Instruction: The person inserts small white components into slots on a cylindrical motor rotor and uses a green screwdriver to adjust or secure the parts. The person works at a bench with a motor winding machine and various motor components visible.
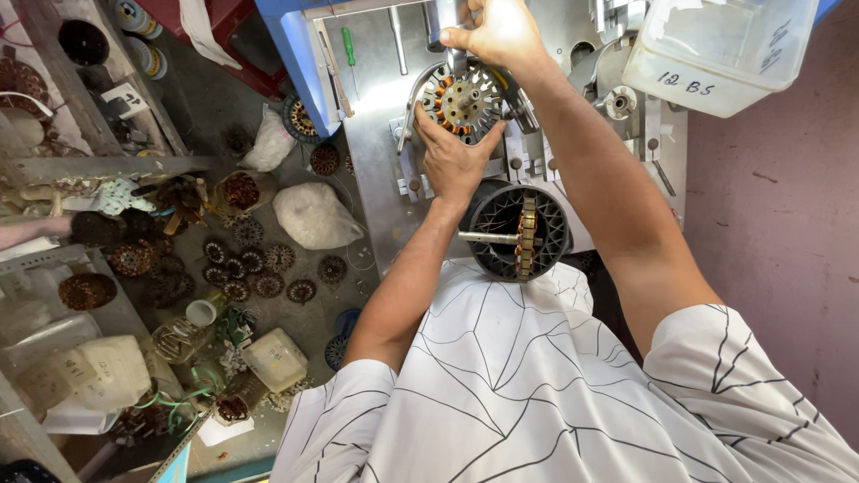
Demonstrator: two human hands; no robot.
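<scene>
A round slotted metal stator (465, 98) with orange winding slots sits on a metal winding machine (376, 152). My left hand (454, 159) presses against the stator's lower edge, fingers spread over it. My right hand (497, 34) is above the stator, closed around an upright part of the machine. A dark ribbed motor housing (501, 215) with a shaft and a wound core lies just below my left hand, in front of my white patterned shirt.
A clear plastic box (716, 49) stands on the machine at upper right. On the floor at left lie several wound stators (242, 268), white plastic bags (313, 216), small containers and wire scraps. Shelves (80, 107) hold more parts at far left. A purple wall (778, 233) is at right.
</scene>
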